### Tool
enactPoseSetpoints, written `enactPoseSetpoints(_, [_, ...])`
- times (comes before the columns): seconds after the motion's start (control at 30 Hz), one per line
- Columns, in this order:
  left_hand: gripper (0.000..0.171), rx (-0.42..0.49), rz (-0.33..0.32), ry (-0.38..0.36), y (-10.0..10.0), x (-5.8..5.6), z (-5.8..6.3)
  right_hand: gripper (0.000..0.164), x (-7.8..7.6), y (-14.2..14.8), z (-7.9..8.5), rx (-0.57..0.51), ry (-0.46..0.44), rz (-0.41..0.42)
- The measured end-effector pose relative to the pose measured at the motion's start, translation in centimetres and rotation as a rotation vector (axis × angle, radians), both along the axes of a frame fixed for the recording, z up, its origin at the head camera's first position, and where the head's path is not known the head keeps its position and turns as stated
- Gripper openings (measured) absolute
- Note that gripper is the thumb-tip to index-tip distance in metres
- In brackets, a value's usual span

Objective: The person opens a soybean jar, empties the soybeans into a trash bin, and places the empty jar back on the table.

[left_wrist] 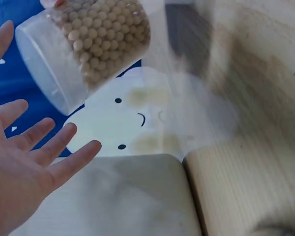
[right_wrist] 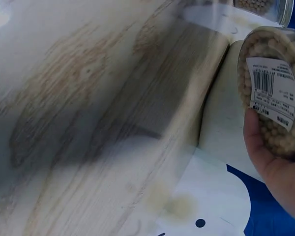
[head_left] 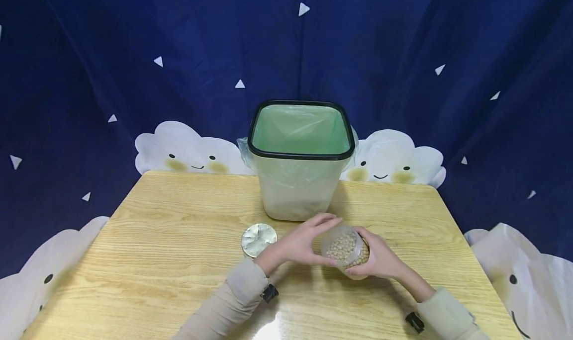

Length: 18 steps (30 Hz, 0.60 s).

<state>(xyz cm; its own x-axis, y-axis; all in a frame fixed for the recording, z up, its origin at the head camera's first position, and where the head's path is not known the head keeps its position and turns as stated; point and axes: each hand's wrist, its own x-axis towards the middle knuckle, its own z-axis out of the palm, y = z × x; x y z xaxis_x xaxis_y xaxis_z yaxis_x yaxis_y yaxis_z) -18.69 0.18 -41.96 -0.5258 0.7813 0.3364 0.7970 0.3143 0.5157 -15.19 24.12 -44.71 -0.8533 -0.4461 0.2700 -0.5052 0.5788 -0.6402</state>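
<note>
My right hand (head_left: 379,258) grips a clear plastic jar (head_left: 343,248) of small beige balls, tilted above the table. In the left wrist view, the jar's frosted lid (left_wrist: 42,69) faces my left hand (left_wrist: 27,162), whose fingers are spread. From the head view, the left hand (head_left: 304,243) is beside the lid, with thumb and fingers to either side. The right wrist view shows a barcode label (right_wrist: 273,91) on the jar's base and the right thumb (right_wrist: 258,142) against its side. Left of the left wrist stands another container with a silver foil top (head_left: 258,240), partly behind the arm.
A white bin (head_left: 297,193) with a black rim (head_left: 300,156) and a pale green bag inside stands at the back of the wooden table (head_left: 179,230). Behind it hangs a dark blue curtain (head_left: 201,42) with white triangles and cloud faces.
</note>
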Motion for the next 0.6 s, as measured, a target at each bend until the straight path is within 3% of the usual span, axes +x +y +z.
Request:
enactPoseSetpoints(0.23, [0.090, 0.000, -0.093, -0.010, 1.0, 0.0, -0.5, 0.085, 0.1, 0.0, 0.4, 0.029, 0.004, 0.016])
enactPoseSetpoints(0.4, [0.087, 0.031, -0.111, 0.023, 1.2, -0.1, -0.6, 0.085, 0.2, -0.1, 0.7, 0.046, 0.022, 0.015])
enactPoseSetpoints(0.6, [0.087, 0.066, -0.098, 0.012, 1.2, -0.1, -0.7, 0.087, 0.5, -0.5, 0.8, 0.068, -0.011, -0.027])
